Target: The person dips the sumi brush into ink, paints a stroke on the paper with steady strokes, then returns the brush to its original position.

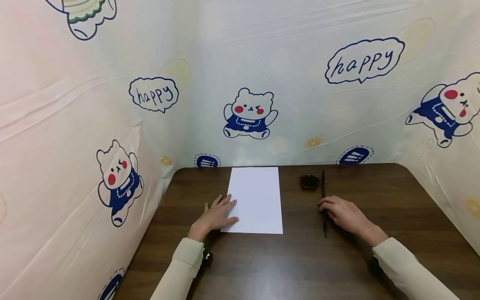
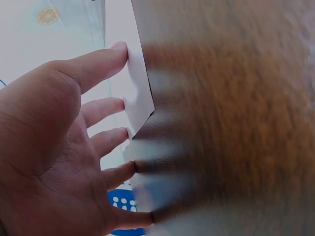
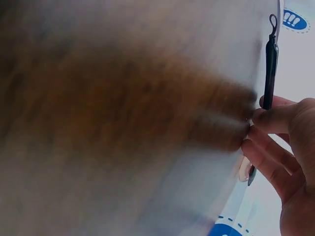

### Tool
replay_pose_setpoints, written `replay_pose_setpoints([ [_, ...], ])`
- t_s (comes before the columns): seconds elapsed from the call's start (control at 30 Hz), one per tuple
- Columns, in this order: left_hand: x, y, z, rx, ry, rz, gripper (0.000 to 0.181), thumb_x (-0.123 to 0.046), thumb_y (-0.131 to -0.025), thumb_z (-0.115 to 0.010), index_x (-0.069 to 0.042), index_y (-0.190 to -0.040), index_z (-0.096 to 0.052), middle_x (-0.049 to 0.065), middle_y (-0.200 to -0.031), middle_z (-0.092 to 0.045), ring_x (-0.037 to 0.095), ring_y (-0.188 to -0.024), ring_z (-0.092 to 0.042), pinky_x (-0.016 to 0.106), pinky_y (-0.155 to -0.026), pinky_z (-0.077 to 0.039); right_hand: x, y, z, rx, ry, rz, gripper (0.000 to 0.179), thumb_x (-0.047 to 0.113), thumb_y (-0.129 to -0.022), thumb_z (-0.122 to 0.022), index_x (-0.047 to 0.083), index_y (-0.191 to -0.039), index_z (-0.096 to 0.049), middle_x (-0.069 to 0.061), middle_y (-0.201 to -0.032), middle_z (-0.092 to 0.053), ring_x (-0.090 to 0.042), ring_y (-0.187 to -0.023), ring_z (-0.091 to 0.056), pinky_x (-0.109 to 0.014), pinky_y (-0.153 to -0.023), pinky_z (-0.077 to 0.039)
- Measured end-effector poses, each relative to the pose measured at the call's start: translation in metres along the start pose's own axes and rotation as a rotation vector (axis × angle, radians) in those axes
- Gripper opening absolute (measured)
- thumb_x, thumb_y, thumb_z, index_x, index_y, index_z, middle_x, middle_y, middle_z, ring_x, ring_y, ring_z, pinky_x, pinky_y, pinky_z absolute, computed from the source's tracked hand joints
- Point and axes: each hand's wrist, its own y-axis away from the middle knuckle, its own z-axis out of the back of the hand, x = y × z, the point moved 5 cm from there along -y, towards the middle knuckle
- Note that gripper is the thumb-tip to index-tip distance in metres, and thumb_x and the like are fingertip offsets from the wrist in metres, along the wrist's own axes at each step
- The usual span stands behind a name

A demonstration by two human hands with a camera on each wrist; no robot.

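My left hand [image 1: 219,214] lies with its fingers spread at the left edge of a blank white sheet of paper [image 1: 256,200]. In the left wrist view the thumb and two fingers reach the paper [image 2: 118,29], while the other fingertips meet the table beside its corner. Over on the right, my right hand [image 1: 345,212] pinches a dark writing brush [image 1: 324,223] around its middle. The brush points away from me, its hanging loop [image 3: 273,22] at the near end. Its far end is beside a small dark ink dish [image 1: 309,181].
The brown wooden table [image 1: 255,266] has rounded far corners. Behind it and along both sides hangs a pale curtain [image 1: 202,104] printed with bears and "happy" bubbles. A small black object [image 1: 207,256] shows beside the left cuff.
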Motion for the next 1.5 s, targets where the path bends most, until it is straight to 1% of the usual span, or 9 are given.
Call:
replay_pose_setpoints([
  [0.27, 0.0, 0.0, 0.0, 0.003, 0.016, -0.005, 0.073, -0.048, -0.101, -0.068, -0.021, -0.164, -0.044, 0.009, -0.178, -0.025, 0.045, -0.165, -0.014, 0.087, -0.119, -0.007, -0.002, -0.001, 0.003, -0.061, -0.019, 0.037, 0.028, -0.007, -0.085, -0.081, 0.013, -0.106, -0.079, -0.005, -0.12, -0.075, -0.023, -0.106, -0.074, -0.044, -0.082, -0.063],
  [0.77, -0.002, -0.001, 0.0, 0.0, 0.034, -0.01, 0.073, -0.048, -0.101, -0.067, -0.019, -0.164, -0.044, 0.012, -0.178, -0.025, 0.046, -0.165, -0.012, 0.086, -0.119, -0.003, 0.003, -0.006, 0.023, -0.203, -0.006, 0.096, 0.034, -0.007, -0.08, -0.085, 0.013, -0.107, -0.079, -0.005, -0.12, -0.077, -0.021, -0.099, -0.077, -0.041, -0.072, -0.063],
  [0.9, 0.006, -0.004, -0.005, -0.015, 0.067, -0.044, 0.076, -0.056, -0.1, -0.066, -0.021, -0.164, -0.044, 0.013, -0.178, -0.026, 0.049, -0.164, -0.012, 0.089, -0.115, -0.002, 0.004, -0.009, 0.03, -0.231, 0.002, 0.104, 0.033, -0.005, -0.081, -0.086, 0.013, -0.108, -0.08, -0.005, -0.12, -0.078, -0.022, -0.1, -0.077, -0.041, -0.071, -0.063],
  [1.17, 0.016, -0.011, -0.011, -0.031, 0.083, -0.057, 0.079, -0.061, -0.097, -0.067, -0.025, -0.164, -0.046, 0.011, -0.178, -0.025, 0.049, -0.164, -0.012, 0.091, -0.113, 0.0, 0.007, -0.016, 0.049, -0.299, 0.027, 0.136, 0.038, -0.003, -0.079, -0.087, 0.016, -0.111, -0.08, -0.003, -0.119, -0.079, -0.021, -0.104, -0.075, -0.038, -0.065, -0.06],
  [1.23, 0.019, -0.013, -0.014, -0.038, 0.08, -0.066, 0.08, -0.064, -0.097, -0.066, -0.026, -0.164, -0.045, 0.011, -0.178, -0.024, 0.05, -0.163, -0.011, 0.092, -0.111, -0.001, 0.007, -0.017, 0.055, -0.32, 0.023, 0.146, 0.033, -0.001, -0.084, -0.084, 0.016, -0.112, -0.08, -0.003, -0.117, -0.079, -0.021, -0.105, -0.073, -0.038, -0.065, -0.059],
  [1.3, 0.016, -0.01, -0.012, -0.032, 0.081, -0.058, 0.079, -0.062, -0.098, -0.066, -0.025, -0.164, -0.045, 0.011, -0.178, -0.024, 0.049, -0.164, -0.011, 0.091, -0.113, 0.0, 0.008, -0.019, 0.06, -0.349, 0.022, 0.159, 0.015, 0.01, -0.099, -0.075, 0.015, -0.113, -0.08, -0.002, -0.115, -0.08, -0.021, -0.104, -0.072, -0.039, -0.065, -0.059],
  [1.33, 0.013, -0.008, -0.009, -0.027, 0.084, -0.052, 0.077, -0.06, -0.099, -0.066, -0.024, -0.164, -0.045, 0.011, -0.178, -0.025, 0.049, -0.164, -0.01, 0.09, -0.114, 0.001, 0.008, -0.02, 0.062, -0.362, 0.022, 0.164, 0.015, 0.017, -0.106, -0.068, 0.015, -0.113, -0.081, -0.002, -0.115, -0.08, -0.021, -0.103, -0.072, -0.039, -0.066, -0.06],
  [1.43, 0.008, -0.004, -0.005, -0.011, 0.07, -0.033, 0.075, -0.052, -0.1, -0.068, -0.021, -0.164, -0.044, 0.012, -0.178, -0.024, 0.048, -0.165, -0.011, 0.088, -0.116, 0.0, 0.01, -0.022, 0.068, -0.399, 0.021, 0.174, 0.046, 0.037, -0.115, -0.041, 0.014, -0.114, -0.081, -0.002, -0.114, -0.08, -0.021, -0.103, -0.073, -0.04, -0.068, -0.06],
  [1.5, 0.003, -0.001, -0.002, 0.002, 0.054, -0.012, 0.074, -0.049, -0.101, -0.068, -0.02, -0.164, -0.044, 0.011, -0.178, -0.024, 0.046, -0.165, -0.011, 0.086, -0.119, 0.0, 0.011, -0.023, 0.072, -0.425, 0.017, 0.177, 0.053, 0.041, -0.115, -0.035, 0.014, -0.115, -0.081, -0.003, -0.113, -0.08, -0.021, -0.102, -0.073, -0.041, -0.069, -0.061],
])
